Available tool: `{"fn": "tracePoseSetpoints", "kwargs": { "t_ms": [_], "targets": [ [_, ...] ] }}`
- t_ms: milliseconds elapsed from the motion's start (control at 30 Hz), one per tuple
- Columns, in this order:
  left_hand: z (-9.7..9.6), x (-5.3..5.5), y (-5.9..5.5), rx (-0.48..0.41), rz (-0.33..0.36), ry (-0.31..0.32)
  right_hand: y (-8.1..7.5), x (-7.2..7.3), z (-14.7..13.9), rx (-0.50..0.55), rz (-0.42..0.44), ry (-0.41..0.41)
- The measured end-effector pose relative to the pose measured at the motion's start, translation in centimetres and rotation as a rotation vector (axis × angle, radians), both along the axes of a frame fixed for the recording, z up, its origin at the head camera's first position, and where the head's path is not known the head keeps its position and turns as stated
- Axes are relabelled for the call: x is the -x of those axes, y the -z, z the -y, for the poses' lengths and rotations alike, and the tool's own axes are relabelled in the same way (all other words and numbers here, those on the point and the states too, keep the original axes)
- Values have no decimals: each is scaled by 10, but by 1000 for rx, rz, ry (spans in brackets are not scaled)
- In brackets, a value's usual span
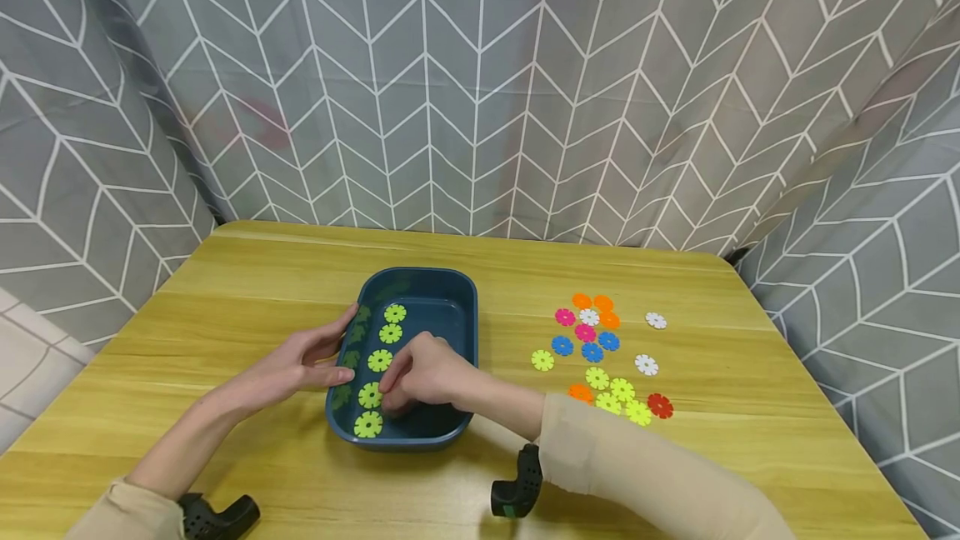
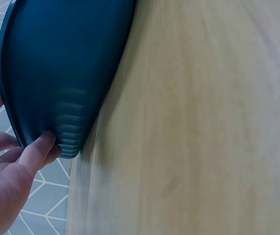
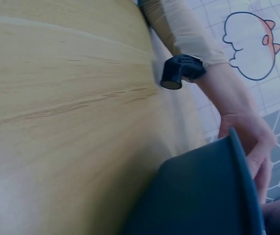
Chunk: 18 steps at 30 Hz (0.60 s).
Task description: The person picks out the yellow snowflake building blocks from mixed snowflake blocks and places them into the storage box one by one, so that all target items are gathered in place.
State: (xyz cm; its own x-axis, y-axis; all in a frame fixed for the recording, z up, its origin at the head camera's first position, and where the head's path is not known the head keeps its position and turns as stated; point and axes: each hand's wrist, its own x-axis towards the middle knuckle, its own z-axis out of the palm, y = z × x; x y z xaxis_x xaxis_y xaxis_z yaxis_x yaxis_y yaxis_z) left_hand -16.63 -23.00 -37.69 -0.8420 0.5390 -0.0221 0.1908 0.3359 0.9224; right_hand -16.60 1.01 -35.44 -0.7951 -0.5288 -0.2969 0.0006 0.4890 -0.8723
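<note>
A dark blue rectangular basin [image 1: 457, 315] stands on the table, with several yellow-green notched plastic discs [image 1: 380, 360] in a row along its left side. My left hand [image 1: 300, 361] grips the basin's left wall, thumb at the rim; in the left wrist view the fingers [image 2: 39, 149] touch its outside. Inside the basin, my right hand [image 1: 427, 373] has curled fingers whose tips pinch the right edge of a yellow-green disc [image 1: 369, 395], second from the near end. In the right wrist view, the basin wall [image 3: 198, 191] covers much of the hands.
Loose notched discs lie right of the basin: blue [image 1: 592, 352], orange [image 1: 603, 303], pink [image 1: 565, 317], white [image 1: 647, 365], yellow-green [image 1: 622, 390] and red [image 1: 660, 406]. A patterned grey curtain [image 1: 480, 107] hangs behind the wooden table [image 1: 270, 265]. Black devices [image 1: 517, 486] sit at both wrists.
</note>
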Motion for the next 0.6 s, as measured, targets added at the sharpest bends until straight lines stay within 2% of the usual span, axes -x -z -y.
{"fn": "tracePoseSetpoints", "kwargs": {
  "t_ms": [233,600],
  "targets": [
    [0,1,1,2,-11,-2,-10,2,-10,88,38,7],
    [0,0,1,-10,19,-5,-25,19,-49,238,-2,-63]
  ]
}}
